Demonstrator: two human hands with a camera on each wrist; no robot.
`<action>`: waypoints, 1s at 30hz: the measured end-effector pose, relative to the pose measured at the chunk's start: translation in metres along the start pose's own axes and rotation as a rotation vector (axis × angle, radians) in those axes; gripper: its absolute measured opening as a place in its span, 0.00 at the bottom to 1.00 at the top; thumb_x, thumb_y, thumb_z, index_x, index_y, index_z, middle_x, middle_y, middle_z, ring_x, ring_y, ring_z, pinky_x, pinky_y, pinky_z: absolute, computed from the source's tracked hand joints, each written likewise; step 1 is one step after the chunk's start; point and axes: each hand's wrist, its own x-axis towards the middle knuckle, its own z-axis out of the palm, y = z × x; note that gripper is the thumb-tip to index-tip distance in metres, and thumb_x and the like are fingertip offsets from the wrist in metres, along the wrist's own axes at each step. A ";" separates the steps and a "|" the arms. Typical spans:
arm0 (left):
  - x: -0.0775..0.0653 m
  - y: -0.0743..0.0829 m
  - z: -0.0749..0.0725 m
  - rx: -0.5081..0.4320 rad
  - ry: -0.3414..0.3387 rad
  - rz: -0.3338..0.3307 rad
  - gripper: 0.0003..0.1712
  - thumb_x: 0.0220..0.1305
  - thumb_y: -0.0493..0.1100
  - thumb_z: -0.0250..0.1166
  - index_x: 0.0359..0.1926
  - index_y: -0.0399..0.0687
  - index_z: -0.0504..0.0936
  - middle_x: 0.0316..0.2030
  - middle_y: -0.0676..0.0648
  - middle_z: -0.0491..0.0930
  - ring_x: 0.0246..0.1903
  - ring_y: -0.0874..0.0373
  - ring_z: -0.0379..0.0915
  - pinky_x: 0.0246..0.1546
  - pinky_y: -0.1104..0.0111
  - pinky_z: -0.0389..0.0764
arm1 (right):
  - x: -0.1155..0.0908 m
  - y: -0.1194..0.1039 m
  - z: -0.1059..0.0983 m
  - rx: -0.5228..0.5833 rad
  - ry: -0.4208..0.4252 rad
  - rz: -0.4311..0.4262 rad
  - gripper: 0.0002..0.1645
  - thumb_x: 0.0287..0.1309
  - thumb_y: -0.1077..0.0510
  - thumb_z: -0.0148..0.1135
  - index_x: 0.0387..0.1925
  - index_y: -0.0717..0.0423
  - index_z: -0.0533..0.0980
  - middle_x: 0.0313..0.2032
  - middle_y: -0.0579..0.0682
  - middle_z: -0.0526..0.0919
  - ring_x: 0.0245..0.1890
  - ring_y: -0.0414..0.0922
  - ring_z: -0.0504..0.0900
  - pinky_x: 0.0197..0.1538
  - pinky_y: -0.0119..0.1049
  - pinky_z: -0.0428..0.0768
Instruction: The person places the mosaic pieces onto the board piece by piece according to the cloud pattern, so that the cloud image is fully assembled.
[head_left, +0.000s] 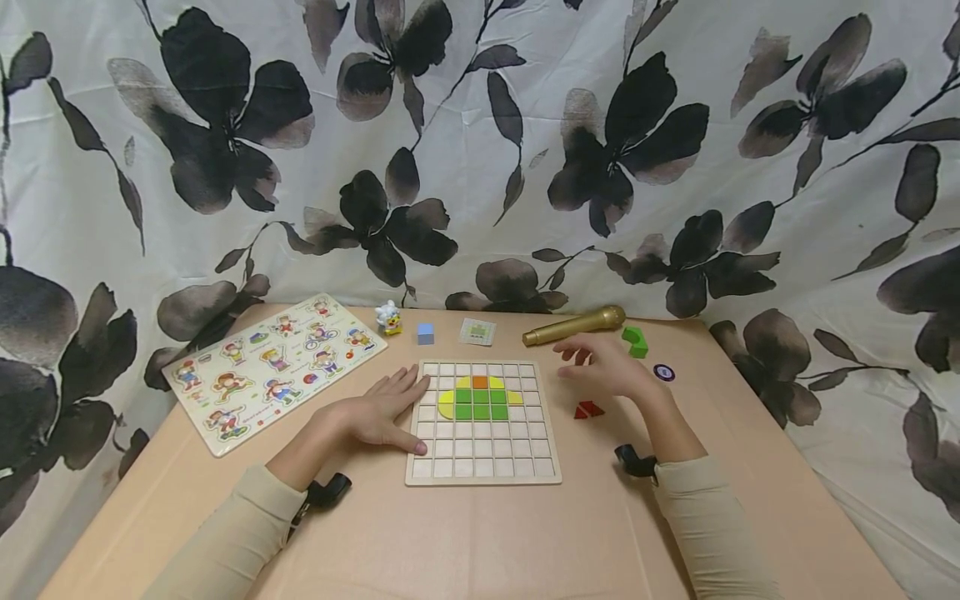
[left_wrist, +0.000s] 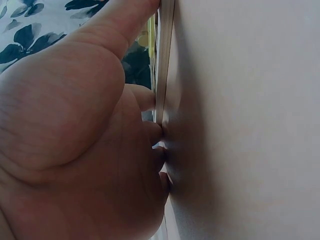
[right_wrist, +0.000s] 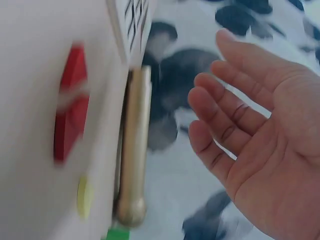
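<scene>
A wooden grid board (head_left: 482,480) lies flat on the table, with green squares, an orange square and yellow pieces in its upper middle. My left hand (head_left: 375,412) rests along its left edge, fingers extended and thumb on the lower-left rim. In the left wrist view, the fingertips meet the table beside the board's edge (left_wrist: 165,55). My right hand (head_left: 606,367) hovers right of the board, fingers loosely bent, holding nothing. Below it lie two red triangular blocks (head_left: 594,408). The right wrist view shows a yellow piece (right_wrist: 83,196) near them, hidden in the head view.
A gold microphone (head_left: 573,325) lies behind the right hand, beside a green block (head_left: 637,342) and a round dark token (head_left: 664,372). Along the back stand a small figurine (head_left: 388,318), a blue cube (head_left: 425,333) and a patterned card (head_left: 477,332). A picture board (head_left: 273,367) lies left.
</scene>
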 end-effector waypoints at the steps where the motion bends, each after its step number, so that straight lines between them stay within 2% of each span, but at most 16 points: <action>1: 0.000 0.000 0.000 -0.003 0.000 -0.001 0.71 0.58 0.73 0.71 0.84 0.43 0.41 0.83 0.34 0.30 0.83 0.36 0.24 0.82 0.42 0.34 | -0.002 0.007 -0.004 -0.007 0.010 0.004 0.21 0.62 0.55 0.74 0.55 0.56 0.84 0.47 0.57 0.87 0.42 0.46 0.81 0.43 0.37 0.81; 4: 0.000 0.000 0.000 -0.006 0.002 -0.003 0.72 0.57 0.73 0.71 0.84 0.43 0.41 0.83 0.34 0.30 0.83 0.36 0.24 0.82 0.42 0.35 | -0.009 0.026 -0.014 -0.001 0.012 0.038 0.20 0.61 0.60 0.74 0.54 0.62 0.84 0.46 0.60 0.88 0.41 0.48 0.81 0.43 0.37 0.80; 7: 0.000 0.000 0.000 -0.002 0.000 -0.005 0.72 0.57 0.73 0.71 0.84 0.43 0.41 0.83 0.35 0.30 0.83 0.37 0.24 0.82 0.42 0.35 | -0.015 0.042 -0.021 -0.003 -0.025 0.111 0.20 0.62 0.61 0.72 0.54 0.65 0.83 0.44 0.58 0.87 0.41 0.50 0.80 0.43 0.38 0.80; 10: 0.000 -0.001 0.001 -0.002 -0.001 -0.005 0.72 0.57 0.73 0.71 0.84 0.44 0.41 0.83 0.35 0.30 0.83 0.37 0.24 0.82 0.42 0.35 | -0.020 0.055 -0.023 0.000 -0.068 0.198 0.18 0.62 0.62 0.73 0.52 0.64 0.84 0.41 0.54 0.87 0.41 0.50 0.81 0.44 0.38 0.80; 13: 0.001 -0.001 0.001 0.002 0.000 -0.001 0.72 0.57 0.73 0.71 0.84 0.43 0.41 0.83 0.34 0.30 0.83 0.36 0.24 0.82 0.42 0.35 | -0.023 0.067 -0.022 0.006 -0.113 0.228 0.15 0.59 0.62 0.75 0.47 0.63 0.85 0.38 0.52 0.88 0.40 0.48 0.82 0.44 0.36 0.80; 17: 0.001 -0.001 0.001 0.003 0.001 0.001 0.71 0.57 0.73 0.71 0.84 0.43 0.41 0.83 0.34 0.30 0.83 0.36 0.24 0.82 0.42 0.35 | -0.023 0.078 -0.017 0.031 -0.157 0.215 0.12 0.56 0.63 0.77 0.41 0.64 0.86 0.34 0.52 0.87 0.35 0.46 0.79 0.39 0.35 0.79; 22: 0.001 -0.002 0.001 0.002 -0.002 0.000 0.72 0.57 0.73 0.71 0.84 0.43 0.41 0.83 0.34 0.30 0.83 0.36 0.24 0.81 0.41 0.35 | -0.022 0.082 -0.012 0.040 -0.159 0.245 0.11 0.57 0.63 0.76 0.41 0.61 0.86 0.34 0.51 0.85 0.35 0.45 0.76 0.36 0.34 0.76; 26: 0.001 -0.001 0.001 0.011 -0.007 -0.006 0.72 0.57 0.75 0.70 0.84 0.44 0.41 0.83 0.35 0.29 0.83 0.37 0.23 0.82 0.42 0.35 | -0.022 0.082 -0.010 0.047 -0.141 0.259 0.09 0.57 0.64 0.76 0.40 0.57 0.84 0.34 0.51 0.83 0.37 0.47 0.76 0.40 0.36 0.76; 30: 0.002 -0.001 0.001 0.014 -0.007 -0.013 0.72 0.56 0.75 0.70 0.84 0.46 0.41 0.83 0.36 0.29 0.83 0.38 0.23 0.82 0.43 0.35 | -0.021 0.080 -0.009 0.062 -0.127 0.231 0.09 0.56 0.67 0.75 0.38 0.56 0.83 0.34 0.51 0.83 0.38 0.48 0.76 0.43 0.37 0.76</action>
